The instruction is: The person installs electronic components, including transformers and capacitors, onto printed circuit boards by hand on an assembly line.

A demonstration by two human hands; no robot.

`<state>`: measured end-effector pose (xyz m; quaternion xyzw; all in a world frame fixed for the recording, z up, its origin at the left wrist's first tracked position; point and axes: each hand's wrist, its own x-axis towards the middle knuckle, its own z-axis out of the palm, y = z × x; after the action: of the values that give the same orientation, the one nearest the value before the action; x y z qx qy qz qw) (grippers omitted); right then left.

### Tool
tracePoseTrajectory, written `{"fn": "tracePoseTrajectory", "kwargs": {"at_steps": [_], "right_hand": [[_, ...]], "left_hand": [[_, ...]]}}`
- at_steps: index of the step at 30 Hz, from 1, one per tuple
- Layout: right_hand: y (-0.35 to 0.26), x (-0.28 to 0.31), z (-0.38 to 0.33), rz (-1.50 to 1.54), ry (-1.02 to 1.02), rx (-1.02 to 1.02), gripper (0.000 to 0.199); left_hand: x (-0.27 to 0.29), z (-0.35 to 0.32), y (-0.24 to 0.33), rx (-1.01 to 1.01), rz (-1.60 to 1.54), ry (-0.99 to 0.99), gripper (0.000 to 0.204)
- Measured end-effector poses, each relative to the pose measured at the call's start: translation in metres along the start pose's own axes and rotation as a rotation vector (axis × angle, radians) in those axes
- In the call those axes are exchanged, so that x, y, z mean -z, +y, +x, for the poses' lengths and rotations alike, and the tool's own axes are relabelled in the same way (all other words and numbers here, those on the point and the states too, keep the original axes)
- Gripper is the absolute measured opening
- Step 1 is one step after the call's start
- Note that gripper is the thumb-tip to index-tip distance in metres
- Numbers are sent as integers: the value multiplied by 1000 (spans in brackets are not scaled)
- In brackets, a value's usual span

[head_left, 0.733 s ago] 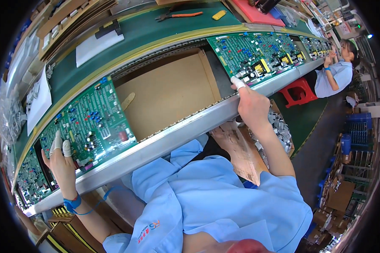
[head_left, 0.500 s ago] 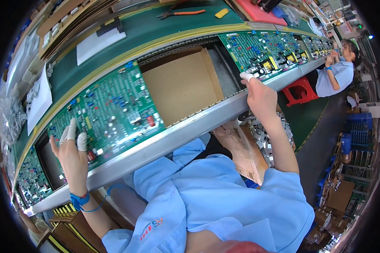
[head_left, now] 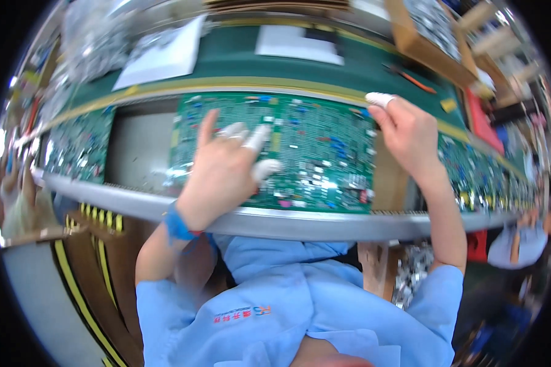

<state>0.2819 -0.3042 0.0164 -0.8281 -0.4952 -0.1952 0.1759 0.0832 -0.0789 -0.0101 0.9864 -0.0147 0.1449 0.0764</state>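
Note:
A large green circuit board (head_left: pixel 324 147) lies on the rail line in front of me, covered with small blue, white and red parts. My left hand (head_left: pixel 223 165) is over its left part, fingers spread, with white finger covers on several of them; nothing shows in its grasp. At the board's far right corner is my right hand (head_left: pixel 410 131), its fingers curled and the thumb near a white-covered fingertip. Whatever may be between those fingertips is hidden. A blue band (head_left: pixel 179 225) circles my left wrist.
Another circuit board (head_left: pixel 76 147) is farther left along the metal rail (head_left: pixel 288 223), and more boards (head_left: pixel 471 165) run off to the right. Beyond are a white sheet (head_left: pixel 297 44), orange-handled pliers (head_left: pixel 413 79) and a yellow block (head_left: pixel 449 105). A co-worker (head_left: pixel 520 244) is at the right.
My view has swung left. My right hand has left the board on the right for the far right corner of the board before me. My left hand stays spread over that board.

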Motion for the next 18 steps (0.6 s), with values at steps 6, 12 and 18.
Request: {"fn": "tracePoseTrajectory", "kwargs": {"at_steps": [6,12,18], "right_hand": [[4,-67,97,229,-172,126,22],[-30,-151,180,205,-182,298,28],[-73,-217,234,206,-251,240,31]], "left_hand": [[26,13,-3,112,69,-62,45],[45,24,-107,311,274,81,22],[24,58,-145,190,-60,33,21]]}}
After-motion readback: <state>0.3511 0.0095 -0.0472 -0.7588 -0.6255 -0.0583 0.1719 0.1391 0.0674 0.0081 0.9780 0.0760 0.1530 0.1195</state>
